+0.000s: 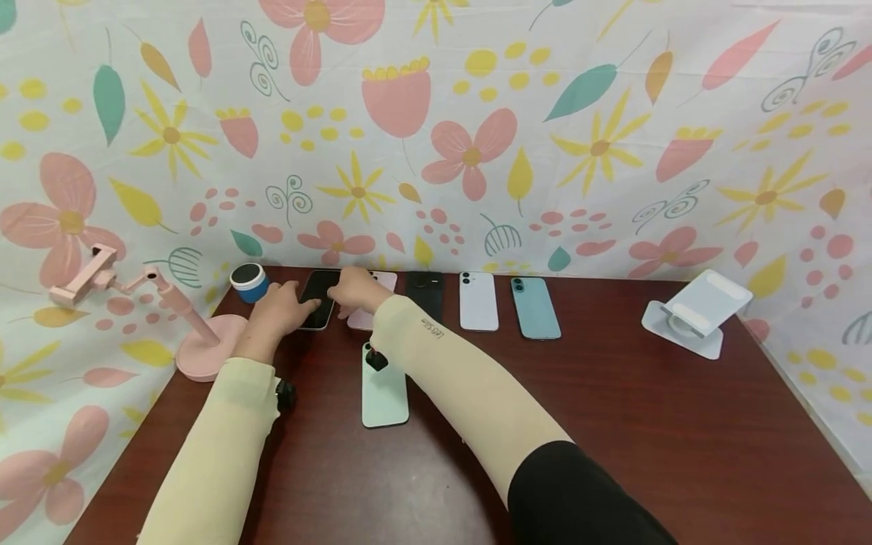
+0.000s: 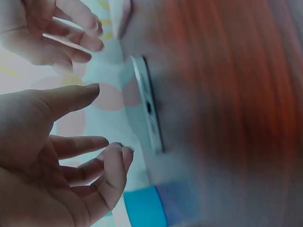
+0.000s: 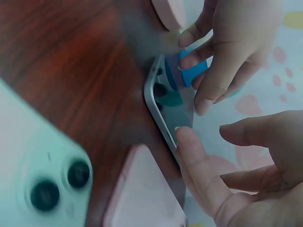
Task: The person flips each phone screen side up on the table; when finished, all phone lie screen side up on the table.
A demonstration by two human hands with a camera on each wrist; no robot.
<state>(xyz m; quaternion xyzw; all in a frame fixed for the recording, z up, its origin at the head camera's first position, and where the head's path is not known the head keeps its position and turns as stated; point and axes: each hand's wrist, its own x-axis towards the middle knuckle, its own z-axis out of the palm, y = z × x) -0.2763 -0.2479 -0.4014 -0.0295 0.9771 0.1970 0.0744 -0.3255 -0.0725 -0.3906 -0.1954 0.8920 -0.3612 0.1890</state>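
A phone with a dark glossy face and silver frame [image 1: 317, 297] lies flat at the back left of the table. My left hand [image 1: 278, 312] hovers at its left side, thumb extended toward it and fingers loosely bent. From the other side my right hand [image 1: 357, 289] reaches in, partly over a pink phone [image 1: 384, 281]. In the left wrist view both hands hang over the dark phone [image 2: 148, 106] with nothing held. The right wrist view has the right fingertips [image 3: 185, 137] right at that phone's edge, overlapping it.
A mint phone [image 1: 384, 397] lies in front of the row. Right of the pink one are black [image 1: 425, 291], white [image 1: 478, 303] and blue [image 1: 535, 309] phones. A blue-and-white jar [image 1: 249, 282] and pink stand [image 1: 211, 344] are left; a white stand [image 1: 705, 306] is right.
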